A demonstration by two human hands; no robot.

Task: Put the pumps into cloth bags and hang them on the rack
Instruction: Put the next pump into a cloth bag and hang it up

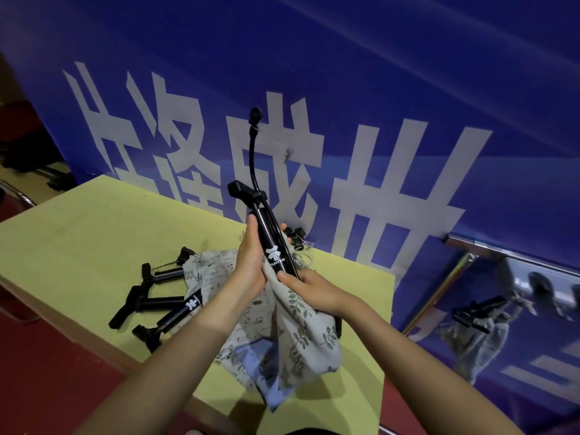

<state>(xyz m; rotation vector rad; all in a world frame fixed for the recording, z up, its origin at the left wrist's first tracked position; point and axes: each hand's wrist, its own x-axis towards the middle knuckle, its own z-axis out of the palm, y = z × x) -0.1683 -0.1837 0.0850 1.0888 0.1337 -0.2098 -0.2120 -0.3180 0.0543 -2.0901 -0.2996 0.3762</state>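
one pump [276, 246] is gripped by the left hand [251, 265], half inside a cloth bag [301, 321] pinched by the right hand [309, 291]; several pumps [163, 304] are left on the counter [62, 246], one bagged pump [480, 328] is hung on the rack [514, 255]

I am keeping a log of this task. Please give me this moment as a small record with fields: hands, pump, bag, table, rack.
left hand: grips the pump barrel and bag edge
right hand: pinches the bag mouth
pump: upright, lower end entering the bag, hose sticking up
bag: leaf print, hanging below the hands
table: yellow; spare pumps and more bags lie on it
rack: at right, one filled bag hanging
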